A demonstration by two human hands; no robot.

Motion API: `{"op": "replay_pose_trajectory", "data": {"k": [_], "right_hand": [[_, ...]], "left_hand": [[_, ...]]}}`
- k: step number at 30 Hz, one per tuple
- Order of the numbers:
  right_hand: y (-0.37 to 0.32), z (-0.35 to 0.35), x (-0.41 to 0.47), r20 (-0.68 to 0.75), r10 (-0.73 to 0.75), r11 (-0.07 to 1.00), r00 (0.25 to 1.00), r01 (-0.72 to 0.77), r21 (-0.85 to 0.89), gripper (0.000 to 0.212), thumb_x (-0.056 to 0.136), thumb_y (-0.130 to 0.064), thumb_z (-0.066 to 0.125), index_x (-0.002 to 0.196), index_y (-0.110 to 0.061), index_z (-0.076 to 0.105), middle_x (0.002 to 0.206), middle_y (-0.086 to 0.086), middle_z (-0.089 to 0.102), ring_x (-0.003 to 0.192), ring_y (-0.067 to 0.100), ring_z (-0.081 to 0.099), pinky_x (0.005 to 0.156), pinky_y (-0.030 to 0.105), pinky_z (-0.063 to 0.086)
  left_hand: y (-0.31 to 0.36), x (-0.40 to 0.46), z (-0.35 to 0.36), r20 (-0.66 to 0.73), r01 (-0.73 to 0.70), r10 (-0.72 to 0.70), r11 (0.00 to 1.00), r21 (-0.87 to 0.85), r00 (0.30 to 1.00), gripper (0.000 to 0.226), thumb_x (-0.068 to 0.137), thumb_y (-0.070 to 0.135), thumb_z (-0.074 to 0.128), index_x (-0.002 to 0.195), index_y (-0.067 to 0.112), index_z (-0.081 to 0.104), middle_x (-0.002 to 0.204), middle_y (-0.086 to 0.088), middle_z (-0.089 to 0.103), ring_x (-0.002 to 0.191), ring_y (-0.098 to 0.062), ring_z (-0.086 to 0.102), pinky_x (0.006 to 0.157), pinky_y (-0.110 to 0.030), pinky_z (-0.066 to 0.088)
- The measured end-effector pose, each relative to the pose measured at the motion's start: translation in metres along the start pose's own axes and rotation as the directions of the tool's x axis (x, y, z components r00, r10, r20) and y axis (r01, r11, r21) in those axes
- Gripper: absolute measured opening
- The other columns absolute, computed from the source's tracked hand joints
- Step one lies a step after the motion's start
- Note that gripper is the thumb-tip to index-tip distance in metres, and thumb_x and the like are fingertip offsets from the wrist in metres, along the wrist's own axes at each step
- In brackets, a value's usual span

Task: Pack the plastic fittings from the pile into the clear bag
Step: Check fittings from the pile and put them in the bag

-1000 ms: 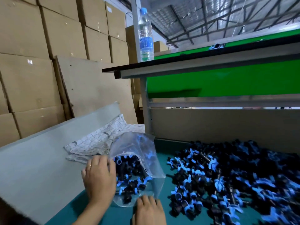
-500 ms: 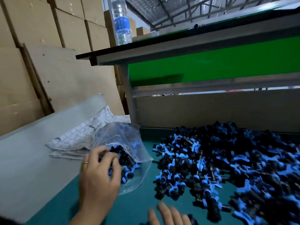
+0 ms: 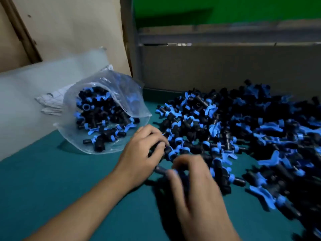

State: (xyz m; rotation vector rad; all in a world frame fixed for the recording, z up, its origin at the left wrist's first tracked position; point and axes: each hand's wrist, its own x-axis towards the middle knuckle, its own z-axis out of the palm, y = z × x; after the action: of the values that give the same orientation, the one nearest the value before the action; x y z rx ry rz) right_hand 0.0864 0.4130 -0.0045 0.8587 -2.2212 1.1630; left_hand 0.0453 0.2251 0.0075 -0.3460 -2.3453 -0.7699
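Head view, looking down at a teal surface (image 3: 52,180). Clear bag (image 3: 104,115) sits at centre left of the frame, mouth gaping toward the right, partly filled with black-and-blue plastic fittings. It leans against a pale grey board (image 3: 26,94) along the left edge, with a crumpled checked cloth (image 3: 50,105) just behind it.

Pile of fittings (image 3: 243,136) covers the right half of the frame, from centre out to the right edge and down to the lower right corner. Black bodies, blue collars and blue wing-shaped tabs. Nearest edge of the pile is near the bag mouth but apart from it.

Left hand (image 3: 142,153) at frame centre, forearm coming in from lower left. Fingers curled down over a black fitting at the pile's near-left edge; the grip looks clenched on that fitting.

Right hand (image 3: 196,185) at lower centre, heavily motion-blurred, fingers spread over fittings at the pile's near edge. Cannot tell whether its grip is holding anything.

Neither hand touches the bag.

Background: brown cardboard sheet (image 3: 69,32) at upper left, grey frame upright (image 3: 135,49) at top centre, green panel (image 3: 225,9) at upper right.
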Motion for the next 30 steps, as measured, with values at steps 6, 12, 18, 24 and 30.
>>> {"op": "replay_pose_trajectory", "data": {"k": [6, 12, 18, 24, 30], "right_hand": [[0.025, -0.007, 0.019, -0.076, 0.566, 0.741, 0.821, -0.467, 0.483, 0.013, 0.104, -0.019, 0.060, 0.095, -0.025, 0.066, 0.083, -0.012, 0.071, 0.075, 0.004, 0.063, 0.071, 0.023, 0.051], [0.025, -0.001, 0.009, -0.070, 0.667, 0.594, 0.742, -0.473, 0.651, 0.019, 0.104, -0.014, 0.060, 0.097, -0.030, 0.068, 0.085, -0.012, 0.072, 0.077, 0.003, 0.066, 0.075, 0.029, 0.047], [0.015, -0.001, 0.009, 0.063, 0.614, 0.533, 0.787, -0.472, 0.702, 0.027, 0.100, 0.000, 0.061, 0.103, -0.026, 0.070, 0.095, -0.002, 0.075, 0.083, 0.006, 0.067, 0.078, 0.022, 0.053], [0.004, -0.001, 0.007, 0.079, 0.456, 0.606, 0.886, -0.374, 0.702, 0.032, 0.094, 0.001, 0.072, 0.110, -0.025, 0.071, 0.105, -0.009, 0.078, 0.099, 0.005, 0.074, 0.085, 0.016, 0.056], [0.011, 0.001, 0.003, 0.092, 0.525, 0.640, 0.846, -0.463, 0.613, 0.039, 0.077, -0.056, 0.068, 0.113, -0.043, 0.065, 0.106, -0.014, 0.073, 0.099, 0.004, 0.070, 0.090, 0.033, 0.052]], "left_hand": [[0.036, -0.012, 0.000, 0.142, 0.018, 0.034, 0.937, -0.350, 0.989, 0.031, 0.104, 0.037, 0.051, 0.129, 0.024, 0.064, 0.115, 0.006, 0.064, 0.113, -0.024, 0.063, 0.096, -0.039, 0.050], [0.044, -0.019, 0.017, 0.275, 0.090, -0.010, 0.956, -0.280, 0.961, 0.061, 0.089, 0.057, 0.068, 0.144, 0.044, 0.046, 0.120, 0.025, 0.059, 0.113, -0.003, 0.065, 0.100, -0.027, 0.050], [0.028, -0.013, 0.007, 0.113, 0.172, -0.133, 0.847, -0.503, 0.985, 0.039, 0.086, 0.029, 0.080, 0.123, 0.034, 0.068, 0.103, 0.001, 0.075, 0.096, -0.016, 0.073, 0.088, -0.026, 0.055], [0.028, -0.005, 0.001, 0.262, 0.309, -0.168, 0.604, -0.734, 0.951, 0.065, 0.087, 0.012, 0.076, 0.145, 0.030, 0.055, 0.088, -0.002, 0.068, 0.086, -0.025, 0.060, 0.083, -0.032, 0.051], [0.020, -0.004, 0.000, -0.033, 0.140, -0.226, 0.703, -0.697, 0.973, 0.020, 0.095, 0.025, 0.074, 0.115, 0.024, 0.076, 0.093, 0.009, 0.072, 0.077, -0.007, 0.059, 0.070, -0.012, 0.048]]}}
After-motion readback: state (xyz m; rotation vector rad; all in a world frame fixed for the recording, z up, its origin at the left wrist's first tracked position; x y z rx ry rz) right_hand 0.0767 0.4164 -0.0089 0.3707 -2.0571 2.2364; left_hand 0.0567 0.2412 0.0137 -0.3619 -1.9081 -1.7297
